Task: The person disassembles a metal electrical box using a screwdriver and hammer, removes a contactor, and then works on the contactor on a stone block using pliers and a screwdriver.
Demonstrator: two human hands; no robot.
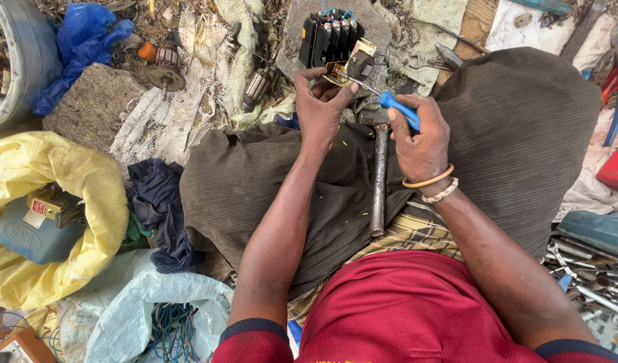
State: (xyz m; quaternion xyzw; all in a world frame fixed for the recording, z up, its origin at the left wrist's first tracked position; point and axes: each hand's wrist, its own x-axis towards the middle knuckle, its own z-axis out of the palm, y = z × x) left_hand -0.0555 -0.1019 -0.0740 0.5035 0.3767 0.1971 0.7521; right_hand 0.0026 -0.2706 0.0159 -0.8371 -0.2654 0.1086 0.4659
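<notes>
Soft, even daylight from above; no hard shadows, only faint shade under forearms and between knees. Slight sheen on yellow plastic bag. Focus sharp across centre. Wide-angle stretch at edges and corners. No motion blur.

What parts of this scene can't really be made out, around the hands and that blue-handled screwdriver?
Head view, the only one:
- Screwdriver tip: hidden behind the black electrical block and the left hand.
- Brass part under the left fingers: too small to tell its kind.
- Hammer head: partly covered by the right hand.
- Tools at right: cut off by the edge.
- Blue wires in the pale sack: mostly buried.
</notes>
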